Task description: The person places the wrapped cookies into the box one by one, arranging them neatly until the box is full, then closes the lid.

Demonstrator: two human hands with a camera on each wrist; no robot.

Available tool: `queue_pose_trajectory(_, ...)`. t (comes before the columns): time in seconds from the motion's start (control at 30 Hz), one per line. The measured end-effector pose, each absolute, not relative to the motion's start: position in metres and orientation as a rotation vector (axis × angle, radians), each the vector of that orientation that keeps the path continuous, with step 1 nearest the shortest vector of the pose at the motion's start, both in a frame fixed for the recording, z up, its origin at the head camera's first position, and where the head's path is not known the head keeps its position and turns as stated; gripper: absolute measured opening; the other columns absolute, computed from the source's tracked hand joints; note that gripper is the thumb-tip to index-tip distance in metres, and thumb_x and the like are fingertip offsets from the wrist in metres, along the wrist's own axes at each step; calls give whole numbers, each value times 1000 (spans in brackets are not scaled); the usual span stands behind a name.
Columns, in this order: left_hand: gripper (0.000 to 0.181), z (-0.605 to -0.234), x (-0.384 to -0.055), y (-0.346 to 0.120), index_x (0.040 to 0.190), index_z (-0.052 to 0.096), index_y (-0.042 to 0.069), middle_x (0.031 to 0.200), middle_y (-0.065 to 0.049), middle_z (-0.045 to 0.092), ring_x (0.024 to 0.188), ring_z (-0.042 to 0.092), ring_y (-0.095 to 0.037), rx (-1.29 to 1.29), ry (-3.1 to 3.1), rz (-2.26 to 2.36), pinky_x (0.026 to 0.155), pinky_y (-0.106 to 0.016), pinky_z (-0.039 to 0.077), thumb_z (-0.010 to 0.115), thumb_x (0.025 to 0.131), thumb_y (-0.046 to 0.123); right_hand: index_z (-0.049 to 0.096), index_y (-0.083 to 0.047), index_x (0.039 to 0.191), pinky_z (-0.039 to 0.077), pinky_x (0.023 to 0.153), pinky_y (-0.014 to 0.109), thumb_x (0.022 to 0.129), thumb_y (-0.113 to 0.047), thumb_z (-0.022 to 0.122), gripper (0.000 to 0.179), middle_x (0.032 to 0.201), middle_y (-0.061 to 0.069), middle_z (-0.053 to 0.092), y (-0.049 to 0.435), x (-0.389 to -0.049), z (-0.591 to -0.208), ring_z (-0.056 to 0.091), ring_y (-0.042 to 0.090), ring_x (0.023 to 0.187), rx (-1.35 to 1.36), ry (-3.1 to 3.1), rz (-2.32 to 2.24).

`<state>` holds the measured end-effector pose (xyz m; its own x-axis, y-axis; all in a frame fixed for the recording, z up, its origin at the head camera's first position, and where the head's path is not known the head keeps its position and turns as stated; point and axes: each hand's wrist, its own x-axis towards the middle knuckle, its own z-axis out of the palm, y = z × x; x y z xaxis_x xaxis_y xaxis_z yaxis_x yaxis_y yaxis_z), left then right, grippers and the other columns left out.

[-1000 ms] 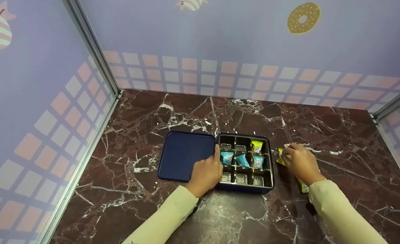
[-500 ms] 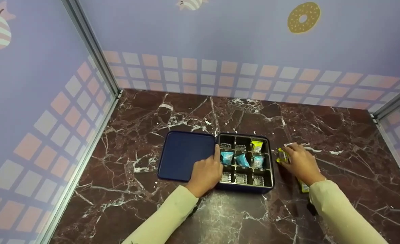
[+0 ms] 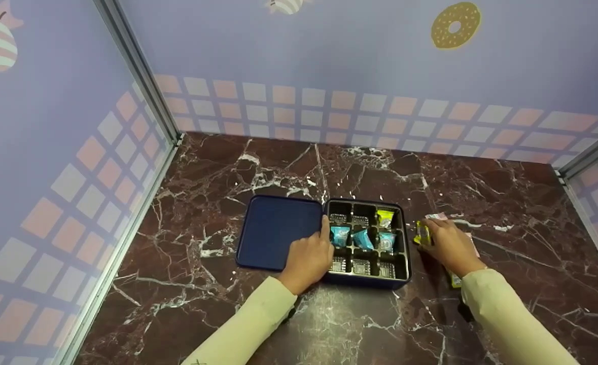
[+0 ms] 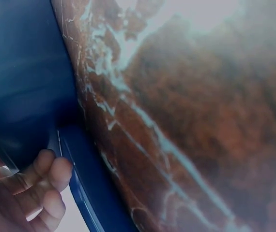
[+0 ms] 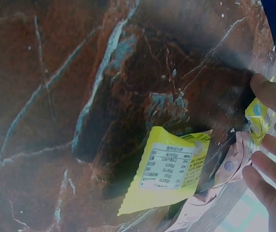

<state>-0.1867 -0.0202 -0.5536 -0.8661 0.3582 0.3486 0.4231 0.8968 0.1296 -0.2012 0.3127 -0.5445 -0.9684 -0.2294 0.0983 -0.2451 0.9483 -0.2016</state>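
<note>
A dark blue tin (image 3: 367, 282) with a black divided tray lies open in the head view. Blue wrapped snack packets (image 3: 340, 236) sit in its middle row, and a yellow packet (image 3: 384, 218) in the back right compartment. My left hand (image 3: 309, 258) rests at the seam between tin and lid (image 3: 278, 230), index finger straight along the tin's left rim; the left wrist view shows the other fingers (image 4: 55, 171) loosely bent. Right of the tin, my right hand (image 3: 451, 246) pinches a small yellow snack packet (image 5: 258, 118) between thumb and fingers, just above the table.
Under and around the right hand lie another yellow packet (image 5: 164, 169) with a printed label and pink packets (image 5: 232, 162). The table (image 3: 187, 304) is dark red marble pattern. Purple panels (image 3: 288, 56) stand at the back and sides.
The right hand's fingers have shifted slightly on the yellow packet, leaving more of it in sight. More pink wrapper shows beside that hand. The left hand and tin stay put.
</note>
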Motion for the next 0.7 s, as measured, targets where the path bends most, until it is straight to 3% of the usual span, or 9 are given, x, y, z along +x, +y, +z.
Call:
queue_pose_trajectory(0.4, 58, -554, -186, -19, 142, 45, -2, 63, -1, 58, 45, 54, -18, -575, -2727, -274, 40, -35, 41, 53, 90, 23, 60, 3, 124, 45, 93, 57, 77, -13, 77, 52, 119, 23, 66, 313, -202, -546, 58, 46, 113, 394, -2994, 344)
queue_pose_trajectory(0.7, 59, -554, -186, -20, 142, 44, -3, 61, -1, 57, 44, 53, -17, -579, -2738, -264, 40, -35, 41, 53, 90, 23, 60, 1, 125, 47, 87, 58, 81, -19, 75, 51, 117, 28, 64, 310, -202, -544, 61, 47, 105, 352, -2993, 368)
